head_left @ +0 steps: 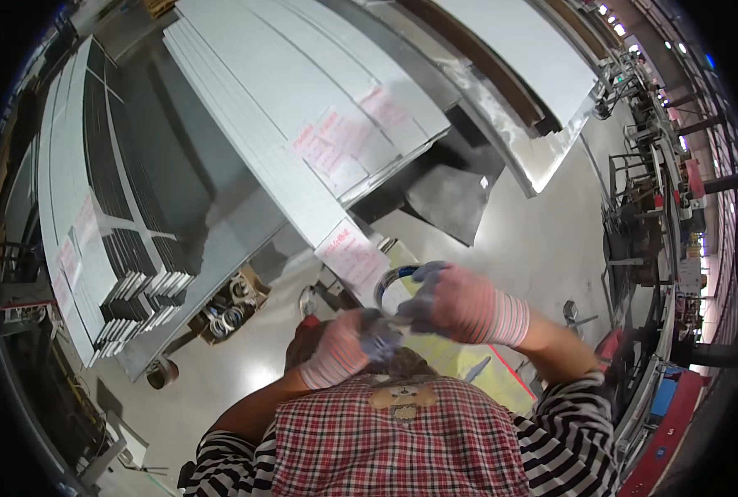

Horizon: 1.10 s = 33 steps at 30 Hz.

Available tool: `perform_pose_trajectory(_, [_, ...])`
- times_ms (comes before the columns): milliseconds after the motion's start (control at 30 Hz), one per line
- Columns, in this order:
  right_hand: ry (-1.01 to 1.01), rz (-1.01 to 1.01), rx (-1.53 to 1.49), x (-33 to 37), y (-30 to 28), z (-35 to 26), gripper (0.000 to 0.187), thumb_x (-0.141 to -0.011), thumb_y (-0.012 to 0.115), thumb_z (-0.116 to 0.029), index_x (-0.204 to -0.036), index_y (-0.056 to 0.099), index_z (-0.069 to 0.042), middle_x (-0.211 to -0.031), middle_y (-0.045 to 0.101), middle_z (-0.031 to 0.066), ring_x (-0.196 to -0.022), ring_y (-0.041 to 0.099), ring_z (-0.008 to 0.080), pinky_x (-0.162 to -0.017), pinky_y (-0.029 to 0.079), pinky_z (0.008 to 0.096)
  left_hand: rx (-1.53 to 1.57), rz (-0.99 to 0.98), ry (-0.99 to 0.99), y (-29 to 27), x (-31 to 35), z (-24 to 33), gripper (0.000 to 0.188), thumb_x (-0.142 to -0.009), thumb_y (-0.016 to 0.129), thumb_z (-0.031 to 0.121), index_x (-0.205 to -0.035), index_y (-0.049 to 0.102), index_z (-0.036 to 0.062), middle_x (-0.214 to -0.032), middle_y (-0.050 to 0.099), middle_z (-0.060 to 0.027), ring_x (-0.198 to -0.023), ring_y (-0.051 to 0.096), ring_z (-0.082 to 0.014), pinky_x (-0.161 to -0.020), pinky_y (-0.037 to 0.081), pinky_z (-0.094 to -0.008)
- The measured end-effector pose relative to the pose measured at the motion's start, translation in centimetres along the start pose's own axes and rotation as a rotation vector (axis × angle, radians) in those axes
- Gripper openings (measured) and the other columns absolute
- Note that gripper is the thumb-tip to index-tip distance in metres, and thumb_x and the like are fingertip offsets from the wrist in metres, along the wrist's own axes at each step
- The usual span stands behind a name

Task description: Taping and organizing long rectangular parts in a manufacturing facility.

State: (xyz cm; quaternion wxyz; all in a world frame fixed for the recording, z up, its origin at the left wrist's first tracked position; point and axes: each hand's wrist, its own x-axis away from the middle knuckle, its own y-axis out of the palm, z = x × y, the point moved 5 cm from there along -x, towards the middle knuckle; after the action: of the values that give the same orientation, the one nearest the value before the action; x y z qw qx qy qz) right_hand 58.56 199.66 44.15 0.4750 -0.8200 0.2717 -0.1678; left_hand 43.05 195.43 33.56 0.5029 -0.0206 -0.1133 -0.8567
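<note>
Tape roll (395, 286) is gripped by the right hand (460, 302) — its end pinched by the left hand (344, 348) — nothing yet taped.

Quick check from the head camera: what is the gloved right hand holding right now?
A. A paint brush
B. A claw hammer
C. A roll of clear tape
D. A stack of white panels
C: the right hand grips a ring-shaped roll of tape, with the left hand close beside it; the white panels lie apart on the cart.
</note>
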Motion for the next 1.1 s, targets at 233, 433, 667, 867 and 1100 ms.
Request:
perform_pose_trajectory(233, [0.341,-0.271,-0.187,-5.6,8.2,18.5,0.022,-0.088,0.064,-0.022,-0.101,0.070,-0.006,-0.089,0.069,0.0168,-0.080,0.065,0.0343,-0.072,0.052,0.0408,0.521,0.342,-0.419,-7.4,-0.9,-15.6,0.030,-0.090,0.071,0.035,-0.086,0.065,0.0062,-0.072,0.061,-0.0021,-0.055,0.052,-0.0080,-0.055,0.043,-0.0229])
perform_pose_trajectory(433, [0.634,0.435,-0.045,-1.4,8.6,11.3,0.066,-0.083,0.073,-0.030,-0.139,0.044,-0.011,-0.137,0.047,0.0270,-0.114,0.053,0.0459,-0.101,0.041,0.0509,0.533,0.254,-0.429,-8.7,-3.6,-26.8,0.040,-0.082,0.078,0.034,-0.108,0.067,0.0055,-0.086,0.070,-0.0039,-0.070,0.063,-0.0115,-0.065,0.051,-0.0255])
perform_pose_trajectory(667, [0.736,0.338,0.060,-3.5,13.8,3.9,0.078,-0.067,0.080,-0.016,-0.139,0.049,-0.017,-0.131,0.048,0.0295,-0.110,0.054,0.0452,-0.088,0.047,0.0508,0.079,0.171,-0.221,-13.5,-6.7,-36.8,0.031,-0.090,0.064,0.020,-0.119,0.062,0.0080,-0.106,0.070,-0.0080,-0.100,0.065,-0.0202,-0.084,0.051,-0.0326])
perform_pose_trajectory(867, [0.747,0.407,0.085,-3.1,13.7,5.2,0.077,-0.061,0.079,-0.013,-0.133,0.052,-0.020,-0.120,0.053,0.0274,-0.097,0.059,0.0443,-0.078,0.051,0.0482,0.650,-0.263,-0.201,-5.9,-18.1,-28.7,0.041,-0.092,0.059,0.023,-0.127,0.053,0.0027,-0.120,0.060,-0.0149,-0.109,0.061,-0.0232,-0.094,0.051,-0.0354])
perform_pose_trajectory(1100, [0.720,0.425,0.042,-2.7,14.1,5.6,0.077,-0.062,0.078,-0.014,-0.135,0.052,-0.019,-0.125,0.050,0.0277,-0.109,0.055,0.0459,-0.087,0.049,0.0511,0.690,-0.031,-0.394,-5.9,-13.7,-29.8,0.022,-0.098,0.049,0.024,-0.112,0.059,0.0091,-0.107,0.059,-0.0072,-0.094,0.058,-0.0182,-0.081,0.049,-0.0331])
